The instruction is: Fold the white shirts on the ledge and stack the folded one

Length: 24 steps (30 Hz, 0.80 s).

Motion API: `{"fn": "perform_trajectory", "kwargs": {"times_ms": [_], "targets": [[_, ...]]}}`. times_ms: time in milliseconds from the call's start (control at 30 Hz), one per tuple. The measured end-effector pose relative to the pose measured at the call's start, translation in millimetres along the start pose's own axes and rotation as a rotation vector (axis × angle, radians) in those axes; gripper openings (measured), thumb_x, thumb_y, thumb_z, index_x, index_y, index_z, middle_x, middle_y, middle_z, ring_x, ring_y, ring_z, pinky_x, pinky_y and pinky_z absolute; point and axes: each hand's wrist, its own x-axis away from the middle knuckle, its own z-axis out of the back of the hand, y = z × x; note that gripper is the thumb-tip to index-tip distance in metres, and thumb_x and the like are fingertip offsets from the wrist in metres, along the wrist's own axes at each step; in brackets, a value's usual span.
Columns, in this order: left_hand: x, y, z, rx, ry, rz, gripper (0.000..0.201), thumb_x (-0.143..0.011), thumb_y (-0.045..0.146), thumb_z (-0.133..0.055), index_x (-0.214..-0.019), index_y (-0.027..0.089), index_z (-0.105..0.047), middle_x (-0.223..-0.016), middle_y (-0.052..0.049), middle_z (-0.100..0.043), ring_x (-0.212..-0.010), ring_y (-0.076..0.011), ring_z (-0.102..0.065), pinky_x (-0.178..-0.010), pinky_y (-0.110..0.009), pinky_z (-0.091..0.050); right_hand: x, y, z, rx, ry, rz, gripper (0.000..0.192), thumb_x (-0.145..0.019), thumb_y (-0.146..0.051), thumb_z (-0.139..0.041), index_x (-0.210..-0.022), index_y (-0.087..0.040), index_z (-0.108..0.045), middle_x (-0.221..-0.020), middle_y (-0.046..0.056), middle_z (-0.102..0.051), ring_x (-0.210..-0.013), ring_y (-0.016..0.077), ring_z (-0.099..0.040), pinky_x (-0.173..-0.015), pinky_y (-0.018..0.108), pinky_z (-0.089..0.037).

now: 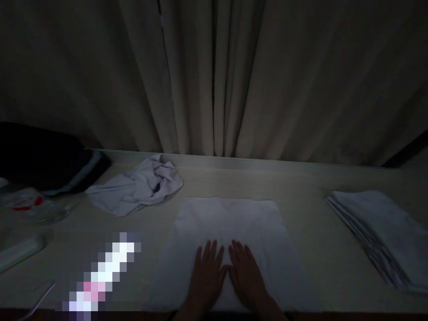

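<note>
A white cloth is spread out on the pale table in front of me. Both of my hands rest on its near half, side by side. My left hand lies palm down with its fingers stretched forward. Beside it, my right hand is also flat, fingers pointing away from me. The two thumbs come together between the hands. Neither hand is gripping the cloth. Soft creases run across the fabric beyond the fingertips.
On the right lies a stack of folded white cloths. A crumpled white cloth is at the back left, near a dark bundle and a clear plastic package. A pixelated bright patch covers the front left. Curtains hang behind.
</note>
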Motion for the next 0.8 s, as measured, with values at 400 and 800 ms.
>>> {"fn": "perform_trajectory", "kwargs": {"times_ms": [400,800], "targets": [[29.0,14.9,0.4,-0.124,0.13,0.068,0.048,-0.09,0.036,-0.04,-0.134,0.02,-0.046,-0.139,-0.013,-0.049,-0.129,-0.0296,-0.043,-0.105,-0.048,-0.033,22.9,-29.8,2.5,-0.012,0.036,-0.081,0.049,-0.095,-0.035,-0.032,-0.141,-0.017,-0.035,-0.146,0.009,-0.036,-0.137,0.0235,-0.029,-0.113,0.046,-0.026],[36.3,-34.6,24.0,-0.257,0.213,0.282,0.049,-0.088,0.04,-0.04,-0.126,0.014,-0.055,-0.133,-0.019,-0.053,-0.127,-0.0362,-0.044,-0.102,-0.054,-0.034,31.6,8.0,11.7,0.144,0.079,-0.158,0.054,-0.092,-0.028,-0.031,-0.143,-0.012,-0.028,-0.15,0.012,-0.026,-0.14,0.0262,-0.02,-0.114,0.046,-0.02]]}}
